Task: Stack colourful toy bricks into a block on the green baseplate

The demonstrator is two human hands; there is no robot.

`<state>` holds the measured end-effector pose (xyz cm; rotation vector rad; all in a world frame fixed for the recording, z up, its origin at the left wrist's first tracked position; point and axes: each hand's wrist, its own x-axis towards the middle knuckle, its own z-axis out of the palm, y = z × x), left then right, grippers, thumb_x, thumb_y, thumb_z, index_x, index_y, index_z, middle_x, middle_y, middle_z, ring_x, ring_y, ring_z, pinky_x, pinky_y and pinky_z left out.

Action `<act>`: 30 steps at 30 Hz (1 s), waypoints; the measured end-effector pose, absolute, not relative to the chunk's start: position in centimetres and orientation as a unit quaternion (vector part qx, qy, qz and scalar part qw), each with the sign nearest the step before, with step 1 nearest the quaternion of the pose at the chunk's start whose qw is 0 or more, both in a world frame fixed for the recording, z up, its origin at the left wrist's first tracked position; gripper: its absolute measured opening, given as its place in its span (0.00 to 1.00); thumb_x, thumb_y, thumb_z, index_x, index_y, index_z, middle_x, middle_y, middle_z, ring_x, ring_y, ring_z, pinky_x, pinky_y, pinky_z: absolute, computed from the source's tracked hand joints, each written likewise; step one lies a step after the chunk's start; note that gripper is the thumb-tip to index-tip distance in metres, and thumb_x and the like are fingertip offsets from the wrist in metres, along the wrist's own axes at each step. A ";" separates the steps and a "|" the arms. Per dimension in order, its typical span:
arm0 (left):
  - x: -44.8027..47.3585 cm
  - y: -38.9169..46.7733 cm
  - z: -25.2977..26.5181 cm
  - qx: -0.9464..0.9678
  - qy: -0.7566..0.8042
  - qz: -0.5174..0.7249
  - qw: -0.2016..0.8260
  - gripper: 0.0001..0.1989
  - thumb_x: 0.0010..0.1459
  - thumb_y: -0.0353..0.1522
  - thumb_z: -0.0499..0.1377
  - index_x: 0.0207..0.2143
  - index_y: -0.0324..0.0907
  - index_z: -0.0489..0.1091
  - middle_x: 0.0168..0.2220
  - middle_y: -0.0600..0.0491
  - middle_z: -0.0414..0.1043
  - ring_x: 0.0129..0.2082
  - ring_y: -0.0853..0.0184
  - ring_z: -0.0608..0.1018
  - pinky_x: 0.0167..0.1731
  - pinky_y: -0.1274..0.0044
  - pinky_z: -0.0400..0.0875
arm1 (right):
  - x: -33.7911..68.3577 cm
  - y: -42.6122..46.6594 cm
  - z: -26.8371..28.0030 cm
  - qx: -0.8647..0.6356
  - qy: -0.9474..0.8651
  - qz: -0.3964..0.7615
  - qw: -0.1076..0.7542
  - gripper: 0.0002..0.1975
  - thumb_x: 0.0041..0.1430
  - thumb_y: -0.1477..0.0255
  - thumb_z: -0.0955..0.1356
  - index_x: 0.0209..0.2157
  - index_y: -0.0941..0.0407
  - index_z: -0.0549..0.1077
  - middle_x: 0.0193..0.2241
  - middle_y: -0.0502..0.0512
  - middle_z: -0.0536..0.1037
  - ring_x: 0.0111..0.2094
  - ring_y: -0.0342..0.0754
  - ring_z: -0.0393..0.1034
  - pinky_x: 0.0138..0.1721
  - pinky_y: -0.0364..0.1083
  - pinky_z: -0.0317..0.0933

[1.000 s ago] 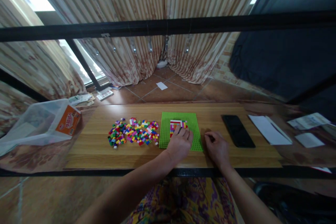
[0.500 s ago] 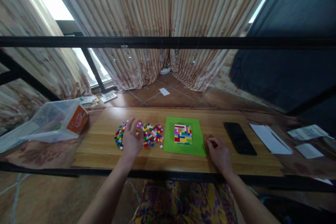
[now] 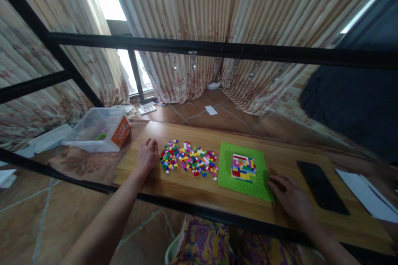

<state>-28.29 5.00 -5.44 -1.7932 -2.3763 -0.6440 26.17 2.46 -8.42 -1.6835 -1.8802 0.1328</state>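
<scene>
My left hand (image 3: 147, 155) rests on the wooden board just left of a loose pile of small coloured bricks (image 3: 189, 159). Its fingers are curled together, and whatever lies inside them, if anything, is hidden. On the right, my right hand (image 3: 289, 194) is at the right edge of a green studded baseplate (image 3: 225, 174). The thumb and forefinger there are bent and a little apart, with no brick visible between them; the fingertips seem to touch the plate's edge. A low block built of multicoloured bricks (image 3: 244, 167) stands on the baseplate.
Right of my right hand lies a black phone (image 3: 323, 186), with white paper (image 3: 367, 192) beyond it. A clear plastic box (image 3: 96, 130) with an orange label stands left of the wooden board (image 3: 186, 188). A black metal rail (image 3: 217, 47) crosses beyond the board.
My left hand has moved left from over the brick pile to its outer side. My right hand has come to the baseplate's edge. The view has turned left and tilted.
</scene>
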 end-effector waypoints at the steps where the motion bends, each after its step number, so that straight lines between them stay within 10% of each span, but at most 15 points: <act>1: -28.2 5.3 -5.5 -0.594 -0.776 -0.210 0.043 0.18 0.63 0.32 0.47 0.48 0.39 0.72 0.52 0.40 0.73 0.53 0.54 0.74 0.57 0.63 0.67 | 25.7 2.5 -7.8 -0.632 -0.708 0.051 0.310 0.24 0.60 0.48 0.62 0.36 0.53 0.79 0.40 0.61 0.78 0.38 0.59 0.75 0.40 0.58 0.69; 13: -27.6 4.8 -5.4 -0.638 -0.746 -0.183 0.051 0.17 0.66 0.36 0.49 0.50 0.41 0.71 0.53 0.43 0.72 0.53 0.56 0.72 0.57 0.64 0.63 | 2.9 10.2 -2.7 -0.452 -0.838 0.157 0.261 0.12 0.62 0.71 0.65 0.43 0.53 0.79 0.43 0.58 0.78 0.46 0.53 0.71 0.52 0.53 0.63; 19: -27.4 4.9 -5.2 -0.617 -0.761 -0.198 0.046 0.15 0.65 0.35 0.50 0.47 0.41 0.72 0.52 0.44 0.73 0.52 0.56 0.72 0.56 0.64 0.63 | 0.7 12.7 -4.0 -0.463 -0.860 0.147 0.154 0.11 0.61 0.73 0.66 0.43 0.56 0.79 0.43 0.61 0.77 0.47 0.55 0.69 0.52 0.53 0.60; 30: -27.2 4.9 -4.8 -0.613 -0.767 -0.180 0.054 0.13 0.65 0.35 0.50 0.44 0.42 0.72 0.51 0.45 0.73 0.52 0.55 0.72 0.55 0.64 0.63 | 0.2 10.7 -4.3 -0.473 -0.820 0.232 0.224 0.05 0.55 0.75 0.67 0.33 0.53 0.75 0.33 0.54 0.77 0.38 0.51 0.68 0.43 0.50 0.60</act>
